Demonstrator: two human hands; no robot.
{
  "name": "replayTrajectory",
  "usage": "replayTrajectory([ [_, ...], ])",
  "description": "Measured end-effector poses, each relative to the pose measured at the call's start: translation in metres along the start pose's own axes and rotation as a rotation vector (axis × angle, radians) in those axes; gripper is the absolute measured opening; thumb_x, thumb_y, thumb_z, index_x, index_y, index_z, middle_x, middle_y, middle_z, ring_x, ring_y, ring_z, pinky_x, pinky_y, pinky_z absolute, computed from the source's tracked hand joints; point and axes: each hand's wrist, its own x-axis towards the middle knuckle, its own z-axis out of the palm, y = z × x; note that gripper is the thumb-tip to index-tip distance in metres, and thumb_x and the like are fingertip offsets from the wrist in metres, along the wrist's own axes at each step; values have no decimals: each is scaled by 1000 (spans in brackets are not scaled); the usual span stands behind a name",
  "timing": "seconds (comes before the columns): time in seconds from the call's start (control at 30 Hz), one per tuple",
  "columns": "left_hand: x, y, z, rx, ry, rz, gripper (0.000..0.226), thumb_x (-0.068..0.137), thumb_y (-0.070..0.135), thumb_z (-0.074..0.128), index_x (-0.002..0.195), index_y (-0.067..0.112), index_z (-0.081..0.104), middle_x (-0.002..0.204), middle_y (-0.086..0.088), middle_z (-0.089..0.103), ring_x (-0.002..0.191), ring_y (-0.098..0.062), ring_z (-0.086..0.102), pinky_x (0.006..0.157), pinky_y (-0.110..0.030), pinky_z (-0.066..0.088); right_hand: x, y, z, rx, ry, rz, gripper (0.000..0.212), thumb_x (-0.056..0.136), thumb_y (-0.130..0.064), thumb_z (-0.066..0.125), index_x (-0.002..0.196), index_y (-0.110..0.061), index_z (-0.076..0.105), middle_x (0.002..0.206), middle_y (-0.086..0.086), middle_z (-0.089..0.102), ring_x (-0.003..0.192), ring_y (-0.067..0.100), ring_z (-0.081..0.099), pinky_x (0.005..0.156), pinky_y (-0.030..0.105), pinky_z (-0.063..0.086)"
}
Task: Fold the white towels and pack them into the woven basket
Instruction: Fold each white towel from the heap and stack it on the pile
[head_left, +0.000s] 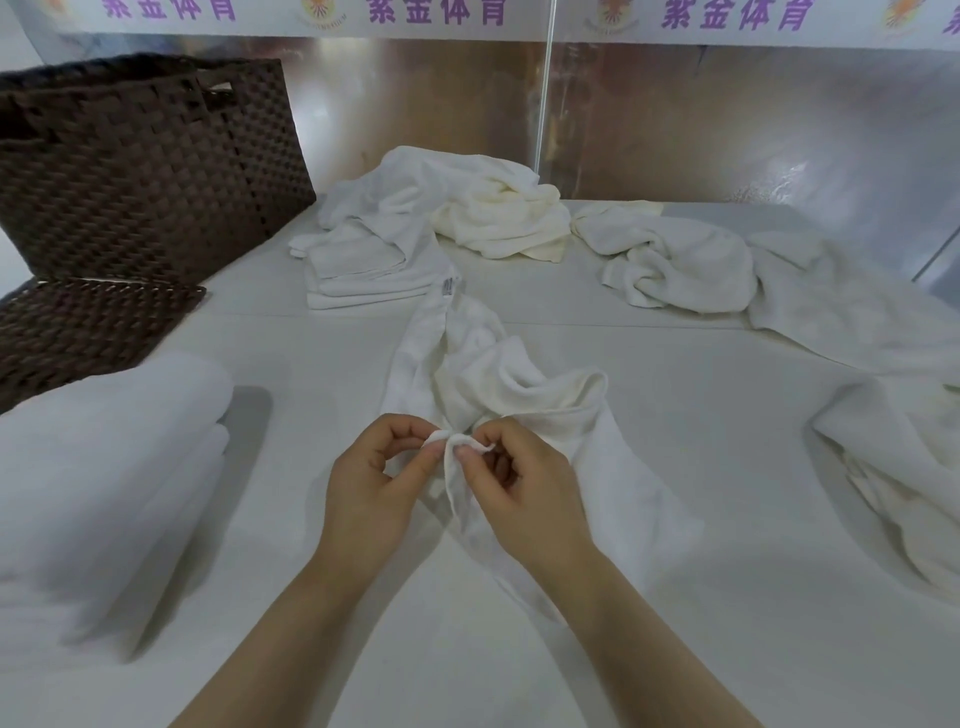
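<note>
crumpled white towel (498, 384) lies mid-table, running from near the folded stack down toward the person; a small label (448, 286) shows at its far end. left hand (371, 486) and right hand (519, 483) sit side by side at the towel's near edge, each grip clamped on the cloth: thumb and forefinger pinch a bit of hem, the two pinches almost touching. a folded stack of towels (358, 275) rests just beyond the far end. behind it, a loose heap of towels (467, 208); to the right, another rumpled towel (675, 260), partly spread flat. one more crumpled towel (893, 467) lies at the right edge. thick folded towels (104, 467) at near left, blurred. woven basket (150, 171), dark brown, stands at far left on the white table (701, 545); its lid (88, 332) lies flat in front of it. basket interior not visible.
</note>
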Motion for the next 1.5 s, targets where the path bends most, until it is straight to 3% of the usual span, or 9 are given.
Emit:
replayTrajectory([
  [0.6, -4, 0, 0, 43, -93, 25, 9, 85, 22, 73, 89, 27, 68, 93, 16, 73, 96, 1, 65, 73, -8, 44, -1, 0, 0, -44, -12, -12, 14, 91, -28, 66, 80, -25, 58, 69, -15, 55, 70, 11, 55, 62, 11, 38],
  [0.73, 2, -7, -4, 74, -69, 55, 10, 87, 26, 73, 84, 32, 66, 87, 14, 71, 90, -3, 65, 66, -7, 41, 1, -12, -8, 17, -53, 36, 14, 92, -24, 61, 99, -34, 54, 70, -11, 56, 67, 10, 56, 62, 16, 43],
  [0.83, 5, -13, -6, 75, -45, 66, 5, 80, 36, 67, 84, 36, 64, 86, 15, 70, 87, -4, 64, 62, -9, 39, 14, -24, -24, -75, 160, -61, 23, 89, -15, 57, 107, -29, 53, 69, -9, 53, 67, 10, 53, 64, 16, 41],
  [0.9, 6, -17, -6, 60, -40, 60, 10, 77, 42, 66, 85, 36, 64, 88, 13, 69, 90, -5, 64, 67, -12, 41, 33, -23, -38, -345, 276, -204, 24, 84, -21, 57, 109, -19, 57, 89, -7, 57, 84, 13, 52, 76, 24, 43],
  [1.0, 6, -22, -7, 48, -43, 61, 23, 72, 51, 62, 88, 34, 65, 92, 10, 70, 94, -9, 64, 73, -22, 44, 59, -27, -60, -601, -53, -63, 46, 84, -50, 63, 120, -22, 56, 120, -4, 53, 110, 20, 49, 94, 36, 42],
  [1.07, 7, -25, -8, 50, -36, 61, 25, 72, 52, 62, 89, 34, 66, 93, 9, 70, 95, -9, 64, 73, -25, 44, 63, -34, -67, -590, -255, 84, 61, 78, -63, 67, 125, -29, 47, 124, -10, 48, 111, 13, 49, 90, 32, 43],
  [1.2, 6, -24, -10, 39, -20, 82, 25, 73, 51, 62, 91, 34, 65, 94, 9, 70, 97, -9, 64, 74, -28, 46, 68, -46, -53, -638, -200, -51, 57, 76, -59, 71, 107, -24, 39, 107, -7, 45, 91, 14, 50, 72, 30, 42],
  [1.4, 2, -12, -13, -32, 33, 104, 8, 80, 35, 65, 86, 30, 65, 89, 9, 71, 89, -8, 65, 73, -19, 48, 94, -50, -61, -1011, -295, -50, 12, 92, -24, 51, 92, -13, 54, 84, 2, 57, 76, 24, 57, 56, 30, 38],
  [1.5, 0, -8, -12, -5, 32, 142, 19, 74, 48, 63, 87, 35, 64, 88, 11, 71, 89, -8, 65, 71, -23, 50, 98, -51, -78, -979, -403, 109, 31, 89, -43, 59, 101, -15, 51, 96, 1, 58, 85, 21, 57, 62, 30, 41],
])
